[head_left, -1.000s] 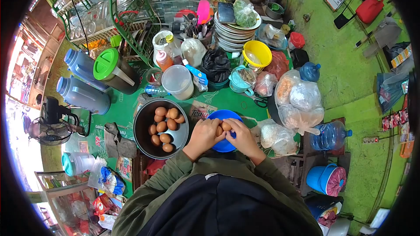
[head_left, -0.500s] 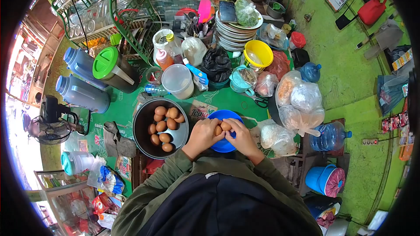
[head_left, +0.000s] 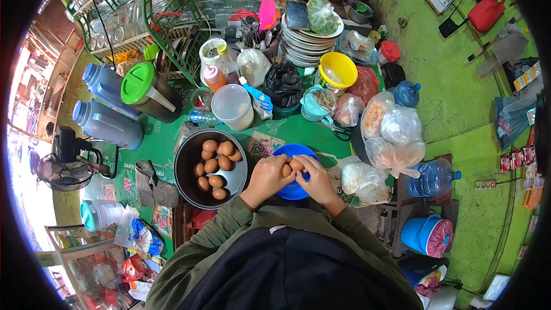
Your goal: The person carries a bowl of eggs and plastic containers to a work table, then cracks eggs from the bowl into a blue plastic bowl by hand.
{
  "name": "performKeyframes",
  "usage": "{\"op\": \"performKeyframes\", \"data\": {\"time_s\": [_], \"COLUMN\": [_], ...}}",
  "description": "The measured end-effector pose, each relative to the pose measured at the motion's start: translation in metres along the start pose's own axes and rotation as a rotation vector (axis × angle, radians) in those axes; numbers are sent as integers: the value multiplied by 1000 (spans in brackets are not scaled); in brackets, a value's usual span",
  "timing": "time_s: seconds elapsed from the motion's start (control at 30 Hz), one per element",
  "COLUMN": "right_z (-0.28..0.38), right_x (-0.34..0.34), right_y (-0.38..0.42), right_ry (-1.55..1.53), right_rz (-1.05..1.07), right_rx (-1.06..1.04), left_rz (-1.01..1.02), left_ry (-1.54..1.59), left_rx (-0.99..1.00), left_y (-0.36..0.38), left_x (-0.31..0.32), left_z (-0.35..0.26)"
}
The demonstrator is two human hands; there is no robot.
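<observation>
Near the top centre I see a stack of plates (head_left: 307, 51); at the frame's left, a standing fan (head_left: 64, 169); upper right, a red handbag (head_left: 486, 12).

The left hand (head_left: 268, 178) and right hand (head_left: 317, 182) come together in front of the torso (head_left: 293, 272), backs up, fingers curled inward in a grip, fingertips close to each other. The left forearm (head_left: 221, 231) and right forearm (head_left: 361, 232) slant in from either side, their olive sleeves ending short of the bare wrists

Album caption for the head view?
Left hand and right hand holding brown eggs over a blue bowl, more in a pot.
</observation>
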State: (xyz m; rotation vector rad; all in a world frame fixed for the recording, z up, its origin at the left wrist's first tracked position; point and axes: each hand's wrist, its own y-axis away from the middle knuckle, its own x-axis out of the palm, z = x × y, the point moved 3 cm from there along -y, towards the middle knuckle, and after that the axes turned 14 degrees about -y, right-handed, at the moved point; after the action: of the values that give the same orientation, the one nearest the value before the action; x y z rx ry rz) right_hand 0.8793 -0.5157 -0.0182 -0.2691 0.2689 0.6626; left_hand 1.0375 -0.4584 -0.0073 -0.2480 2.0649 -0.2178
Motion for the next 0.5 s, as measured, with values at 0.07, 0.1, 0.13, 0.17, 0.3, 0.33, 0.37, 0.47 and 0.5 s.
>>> {"op": "performKeyframes", "data": {"time_s": [0.07,0.1,0.13,0.17,0.3,0.33,0.37,0.47,0.5], "right_z": [-3,-3,-3,-3,-3,-4,-5,-5,-5], "right_x": [1,1,1,1,1,2,2,2,2], "right_y": [1,2,2,3,4,4,3,2,2], "right_ry": [-1,-3,-3,-10,-45,-45,-26,-3,-1], "right_rz": [-5,-10,-10,-11,-19,-19,-31,-41,-38], "right_rx": [-4,-7,-8,-1,18,19,-16,-55,-60], "left_rz": [6,13,13,20,13,13,7,1,1], "left_ry": [3,5,5,8,29,29,39,58,66], "left_rx": [-4,-9,-9,-12,-24,-24,-28,-45,-59], "left_y": [0,1,1,1,1,1,1,1,1], "left_x": [1,1,1,1,1,1,1,1,1], "left_z": [0,0,0,0,-1,-1,-1,-1,0]}}
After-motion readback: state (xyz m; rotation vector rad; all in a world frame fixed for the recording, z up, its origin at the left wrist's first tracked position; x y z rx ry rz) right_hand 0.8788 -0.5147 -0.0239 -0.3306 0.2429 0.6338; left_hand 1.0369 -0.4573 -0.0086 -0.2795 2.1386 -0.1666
